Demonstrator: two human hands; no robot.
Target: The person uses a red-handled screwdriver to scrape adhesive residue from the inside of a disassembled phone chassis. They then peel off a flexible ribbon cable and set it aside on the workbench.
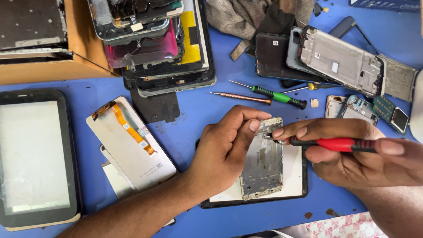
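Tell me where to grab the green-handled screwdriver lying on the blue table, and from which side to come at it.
Grip the green-handled screwdriver by its green-and-black handle, the thick part toward its right end; the thin shaft points left. It lies flat and nearly level on the blue table, so pinching across the handle from above looks best. The copper screwdriver lies just below its shaft, so the handle end is probably the freer one.

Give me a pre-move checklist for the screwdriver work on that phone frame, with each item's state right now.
1. Left hand steadying the phone frame: ok.
2. Right hand gripping the red screwdriver: ok.
3. Tip at the frame's top edge: ok.
4. Tip seated in a screw: cannot tell.
5. Frame lying flat on the white panel: ok.
6. Green screwdriver apart from the hands: ok.
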